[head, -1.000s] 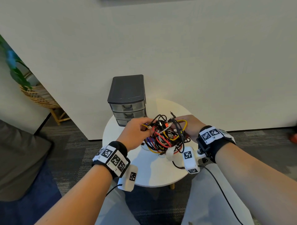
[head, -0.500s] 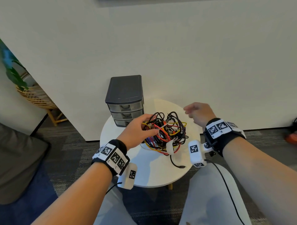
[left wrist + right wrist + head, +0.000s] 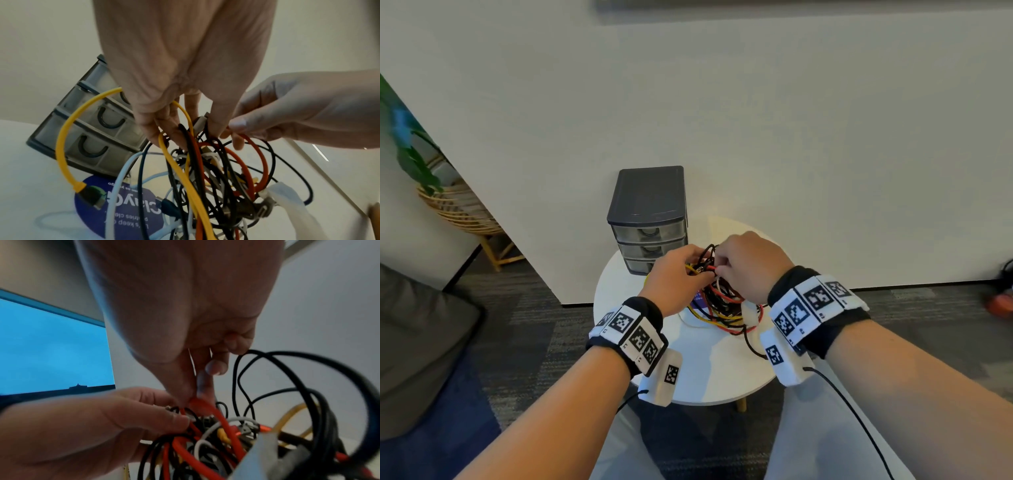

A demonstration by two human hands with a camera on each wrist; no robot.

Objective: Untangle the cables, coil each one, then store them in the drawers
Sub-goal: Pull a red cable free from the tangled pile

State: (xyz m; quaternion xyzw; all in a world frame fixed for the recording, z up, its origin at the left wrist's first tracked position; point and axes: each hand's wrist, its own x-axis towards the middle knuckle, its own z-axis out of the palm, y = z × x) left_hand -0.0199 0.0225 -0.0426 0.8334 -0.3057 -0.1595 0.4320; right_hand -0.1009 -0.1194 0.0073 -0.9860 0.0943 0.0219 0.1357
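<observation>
The scene is looked down on from head height, facing the far wall, with the round table [image 3: 698, 370] seen whole. Each wrist view is shot from very close, up along its palm; the cable tangle [image 3: 216, 170] is shared by all three, though the right one's kinda blurred.

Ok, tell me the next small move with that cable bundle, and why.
Probably draw the orange cable slowly out with the right hand, which already pinches it, while the left hand grips the bundle steady. It is looped through black and yellow strands, and the drawers are shut.
</observation>
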